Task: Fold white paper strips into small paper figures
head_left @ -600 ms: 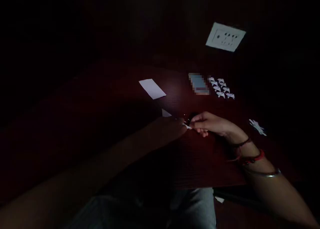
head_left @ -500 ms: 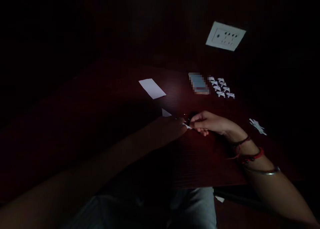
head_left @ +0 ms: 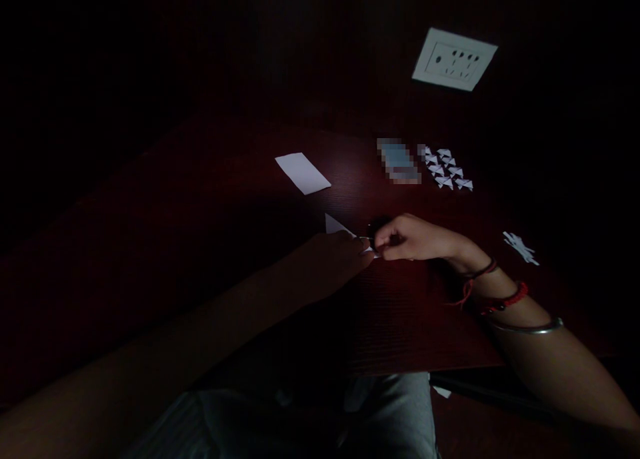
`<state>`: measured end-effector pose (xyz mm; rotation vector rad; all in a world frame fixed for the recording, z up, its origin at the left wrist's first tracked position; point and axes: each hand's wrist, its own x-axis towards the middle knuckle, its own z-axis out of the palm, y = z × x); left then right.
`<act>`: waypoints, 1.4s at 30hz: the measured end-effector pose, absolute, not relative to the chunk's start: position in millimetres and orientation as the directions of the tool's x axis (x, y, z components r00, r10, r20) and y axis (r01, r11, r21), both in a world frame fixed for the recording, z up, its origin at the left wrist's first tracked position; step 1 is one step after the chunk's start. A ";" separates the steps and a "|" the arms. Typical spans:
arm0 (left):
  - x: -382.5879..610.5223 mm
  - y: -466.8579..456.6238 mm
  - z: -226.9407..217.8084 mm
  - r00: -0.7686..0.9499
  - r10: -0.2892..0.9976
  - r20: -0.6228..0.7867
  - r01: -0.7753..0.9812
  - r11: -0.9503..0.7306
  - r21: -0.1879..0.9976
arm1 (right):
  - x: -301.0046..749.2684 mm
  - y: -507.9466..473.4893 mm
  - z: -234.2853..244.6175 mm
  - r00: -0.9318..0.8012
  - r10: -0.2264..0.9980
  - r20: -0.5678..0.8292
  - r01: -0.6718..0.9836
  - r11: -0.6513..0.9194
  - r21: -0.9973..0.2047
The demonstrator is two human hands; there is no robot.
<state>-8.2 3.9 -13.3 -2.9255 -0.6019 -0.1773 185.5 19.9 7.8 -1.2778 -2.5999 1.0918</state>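
Observation:
A white piece of folded paper [head_left: 336, 225] is on the dark red table between my hands, a pointed corner standing out past my left knuckles. My left hand [head_left: 337, 255] is closed over its middle, with the fingertips mostly in shadow. At the paper's right end, the fingers of my right hand [head_left: 413, 237] are curled and pinch its edge. A small dark patch with a glint lies just behind the right fingertips; I cannot make out what it is. My hands nearly touch, and they hide most of the paper.
A flat white sheet [head_left: 303, 173] lies farther back. Behind my right hand are a blurred phone-like object [head_left: 399, 161] and several small folded paper pieces [head_left: 444, 169]. Thin paper strips [head_left: 521, 247] are heaped at the right. A socket plate [head_left: 454, 60] is on the wall.
My right hand has turned and its fingers have curled in tighter at the paper's right end. My left hand stays on the paper. The view has shifted slightly.

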 end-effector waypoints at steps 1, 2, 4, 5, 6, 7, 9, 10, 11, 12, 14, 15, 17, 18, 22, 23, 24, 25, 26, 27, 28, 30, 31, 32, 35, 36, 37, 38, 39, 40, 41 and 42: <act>-9.0 4.3 -14.5 0.914 0.377 0.153 0.395 -0.911 -0.119 | 184.6 19.4 7.3 -0.650 0.724 -0.229 0.689 0.436 -0.579; -9.8 4.5 -15.4 0.916 0.367 0.160 0.386 -0.915 -0.114 | 184.5 18.5 6.5 -0.635 0.744 -0.208 0.705 0.449 -0.549; -11.5 4.5 -16.1 0.920 0.350 0.175 0.370 -0.923 -0.100 | 186.9 16.4 4.0 -0.584 0.794 -0.170 0.741 0.435 -0.512; -12.3 4.3 -16.3 0.921 0.348 0.177 0.367 -0.926 -0.092 | 189.3 15.3 2.5 -0.553 0.818 -0.160 0.753 0.407 -0.518; -12.8 3.9 -16.5 0.921 0.348 0.175 0.366 -0.927 -0.083 | 192.2 14.4 1.1 -0.523 0.837 -0.160 0.754 0.367 -0.544; -13.1 3.6 -16.7 0.921 0.351 0.169 0.367 -0.927 -0.076 | 195.5 13.6 -0.1 -0.504 0.846 -0.177 0.742 0.318 -0.590; -12.7 2.8 -17.2 0.919 0.358 0.166 0.374 -0.925 -0.073 | 201.4 12.6 -1.0 -0.498 0.831 -0.249 0.688 0.203 -0.697; -12.1 2.7 -17.3 0.916 0.365 0.166 0.381 -0.921 -0.078 | 203.7 12.3 -0.7 -0.504 0.815 -0.286 0.659 0.149 -0.737; -11.1 2.6 -17.2 0.914 0.371 0.165 0.388 -0.917 -0.087 | 205.3 12.0 0.0 -0.509 0.801 -0.315 0.636 0.103 -0.765; -10.0 2.8 -16.5 0.910 0.382 0.161 0.399 -0.911 -0.099 | 206.3 11.8 1.0 -0.510 0.793 -0.334 0.619 0.069 -0.782; -7.6 3.5 -13.8 0.904 0.405 0.138 0.421 -0.899 -0.123 | 206.6 11.1 3.0 -0.493 0.795 -0.352 0.605 0.023 -0.796; -6.5 3.8 -11.6 0.902 0.415 0.122 0.429 -0.894 -0.131 | 206.3 10.6 3.6 -0.482 0.800 -0.357 0.602 0.007 -0.798; -4.7 3.9 -6.5 0.898 0.430 0.095 0.439 -0.887 -0.139 | 205.2 9.2 4.0 -0.466 0.804 -0.369 0.602 -0.018 -0.798; -4.0 3.5 -3.8 0.896 0.436 0.083 0.444 -0.885 -0.139 | 204.7 8.4 3.8 -0.465 0.803 -0.373 0.597 -0.027 -0.802; -1.8 0.1 5.3 0.883 0.468 0.040 0.469 -0.874 -0.125 | 201.7 6.2 2.8 -0.446 0.803 -0.396 0.559 -0.096 -0.824; -1.4 -0.7 6.9 0.879 0.476 0.036 0.476 -0.871 -0.123 | 200.7 6.2 2.6 -0.433 0.804 -0.408 0.554 -0.120 -0.824; -1.0 -1.3 8.3 0.876 0.481 0.032 0.481 -0.868 -0.122 | 199.7 6.4 2.5 -0.419 0.804 -0.422 0.553 -0.143 -0.821; -0.8 -1.8 9.4 0.874 0.486 0.028 0.485 -0.866 -0.122 | 198.7 6.9 2.3 -0.408 0.803 -0.434 0.552 -0.161 -0.818; -0.6 -2.1 10.3 0.872 0.488 0.019 0.487 -0.865 -0.123 | 197.8 7.6 2.2 -0.403 0.801 -0.442 0.551 -0.174 -0.817; -0.6 -2.2 10.9 0.872 0.490 0.009 0.487 -0.864 -0.127 | 197.0 8.5 1.9 -0.404 0.799 -0.446 0.547 -0.180 -0.817; -0.6 -2.1 11.2 0.874 0.487 -0.002 0.482 -0.866 -0.131 | 196.4 9.5 1.7 -0.409 0.795 -0.448 0.544 -0.181 -0.819; -1.1 -1.6 10.8 0.881 0.472 -0.008 0.467 -0.873 -0.141 | 195.6 11.4 1.4 -0.433 0.783 -0.446 0.540 -0.171 -0.824; -1.4 -1.2 10.1 0.887 0.463 -0.002 0.458 -0.877 -0.146 | 195.3 12.4 1.4 -0.446 0.777 -0.444 0.540 -0.163 -0.826; -1.9 -0.8 9.2 0.892 0.452 0.010 0.448 -0.881 -0.151 | 195.2 13.3 1.4 -0.455 0.772 -0.444 0.543 -0.154 -0.825; -3.3 0.3 5.7 0.898 0.438 0.047 0.439 -0.884 -0.158 | 194.8 16.1 1.8 -0.471 0.756 -0.455 0.572 -0.132 -0.810; -3.8 0.8 4.5 0.899 0.434 0.051 0.437 -0.886 -0.157 | 194.7 17.0 1.9 -0.476 0.750 -0.459 0.583 -0.122 -0.803; -4.2 1.3 3.3 0.902 0.429 0.056 0.432 -0.888 -0.158 | 194.4 17.9 2.1 -0.483 0.745 -0.459 0.591 -0.110 -0.799; -4.6 1.8 2.2 0.906 0.418 0.060 0.422 -0.892 -0.158 | 194.1 18.6 2.3 -0.493 0.740 -0.457 0.596 -0.096 -0.797; -4.8 2.2 1.1 0.910 0.409 0.064 0.414 -0.896 -0.162 | 193.7 19.3 2.4 -0.506 0.733 -0.453 0.600 -0.078 -0.796; -5.0 2.7 0.1 0.913 0.402 0.068 0.408 -0.897 -0.168 | 193.2 19.9 2.6 -0.522 0.727 -0.446 0.602 -0.056 -0.796; -5.1 2.9 -0.8 0.915 0.397 0.071 0.403 -0.898 -0.175 | 192.7 20.3 2.8 -0.540 0.719 -0.437 0.605 -0.029 -0.796; -5.0 3.0 -1.4 0.915 0.397 0.072 0.403 -0.897 -0.181 | 192.1 20.5 2.9 -0.558 0.713 -0.425 0.609 0.004 -0.793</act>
